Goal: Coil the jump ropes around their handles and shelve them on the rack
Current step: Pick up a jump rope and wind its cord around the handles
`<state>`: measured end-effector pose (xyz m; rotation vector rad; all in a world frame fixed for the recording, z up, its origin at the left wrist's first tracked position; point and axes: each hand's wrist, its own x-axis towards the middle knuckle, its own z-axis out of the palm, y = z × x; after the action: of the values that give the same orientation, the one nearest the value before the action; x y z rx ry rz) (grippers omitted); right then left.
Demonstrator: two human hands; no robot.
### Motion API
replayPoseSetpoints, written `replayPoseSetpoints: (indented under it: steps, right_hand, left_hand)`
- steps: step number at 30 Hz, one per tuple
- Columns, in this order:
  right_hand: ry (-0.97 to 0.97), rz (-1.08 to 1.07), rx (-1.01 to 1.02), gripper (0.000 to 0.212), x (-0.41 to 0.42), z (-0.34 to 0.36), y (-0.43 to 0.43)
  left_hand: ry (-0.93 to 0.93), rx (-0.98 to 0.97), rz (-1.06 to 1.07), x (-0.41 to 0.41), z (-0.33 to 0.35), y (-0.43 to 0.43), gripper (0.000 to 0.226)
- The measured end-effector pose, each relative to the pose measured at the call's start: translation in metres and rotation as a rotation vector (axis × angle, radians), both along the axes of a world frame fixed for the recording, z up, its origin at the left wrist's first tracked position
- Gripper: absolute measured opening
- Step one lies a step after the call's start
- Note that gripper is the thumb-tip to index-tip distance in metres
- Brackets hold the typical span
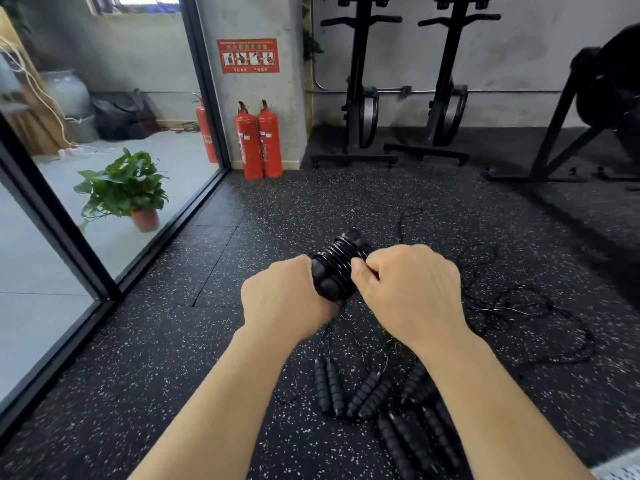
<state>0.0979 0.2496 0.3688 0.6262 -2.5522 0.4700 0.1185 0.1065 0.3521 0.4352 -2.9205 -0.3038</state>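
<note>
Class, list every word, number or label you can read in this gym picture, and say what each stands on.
Nothing here can be read for certain.
On the red sign on the pillar: pale characters around four pictograms, too blurred to read.
On the fire extinguishers: small white labels, too small to read.
On the coiled jump rope: no print visible.

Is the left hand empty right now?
No, the left hand grips the rope-wrapped handles while the right hand pinches the rope against them.
</note>
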Motion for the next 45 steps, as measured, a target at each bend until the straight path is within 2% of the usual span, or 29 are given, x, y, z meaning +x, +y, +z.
replayPoseSetpoints:
  steps: [4,9,11,13,19,22,25,28,30,31,34,37,39,41,43,45]
  right_hand:
    - [0.035,-0.011,0.064,0.062,-0.012,0.002,0.007]
    - [0.115,0.035,0.113,0.065,-0.021,-0.002,0.01]
    - [-0.001,0.07,0.139,0.061,-0.023,-0.003,0.013]
    - [-0.074,0.073,0.077,0.062,-0.027,-0.005,0.017]
    - [-0.494,0.185,-0.173,0.068,-0.035,-0.008,0.029]
    - [-0.719,0.277,-0.337,0.062,-0.034,-0.009,0.037]
    - [-0.924,0.268,-0.336,0.062,-0.035,-0.008,0.045]
    - [-0.992,0.245,-0.294,0.055,-0.034,-0.01,0.048]
    - [-0.944,0.224,-0.424,0.057,-0.038,-0.023,0.045]
    - [-0.965,0.146,-0.572,0.063,-0.034,-0.022,0.043]
    - [-1.081,-0.035,-0.504,0.042,-0.03,-0.039,0.04]
    - [-1.109,-0.05,-0.416,0.039,-0.022,-0.029,0.019]
    - [-1.064,-0.019,-0.34,0.028,-0.019,-0.028,0.006]
    - [-0.985,-0.009,-0.366,0.016,-0.024,-0.03,0.002]
    - [-0.895,-0.019,-0.27,0.024,-0.026,-0.027,-0.002]
    - [-0.833,0.034,-0.255,0.032,-0.023,-0.027,-0.003]
  left_hand:
    - [-0.001,-0.269,-0.19,0.003,-0.001,0.013,0.023]
    - [-0.063,-0.359,-0.444,0.008,-0.001,0.028,0.023]
    - [-0.041,-0.347,-0.532,0.009,-0.001,0.029,0.019]
    - [-0.008,-0.307,-0.601,0.01,-0.001,0.026,0.013]
    - [0.087,-0.175,-0.821,0.014,0.0,0.019,0.033]
    - [0.171,-0.15,-0.868,0.012,-0.002,0.019,0.028]
    - [0.197,-0.105,-0.836,0.014,-0.004,0.02,0.028]
    - [0.126,0.222,-0.791,0.019,0.0,0.024,0.029]
    - [0.086,0.401,-0.722,0.021,0.005,0.026,0.042]
    - [0.073,0.437,-0.672,0.022,0.006,0.026,0.049]
    - [0.078,0.537,-0.51,0.019,0.001,0.025,0.03]
    - [0.099,0.606,-0.344,0.015,-0.004,0.023,0.03]
    - [0.114,0.608,-0.271,0.013,-0.005,0.024,0.03]
    - [0.141,0.562,-0.206,0.012,-0.003,0.025,0.031]
    - [0.165,0.531,-0.136,0.01,-0.003,0.025,0.033]
    - [0.163,0.538,-0.074,0.008,-0.005,0.02,0.031]
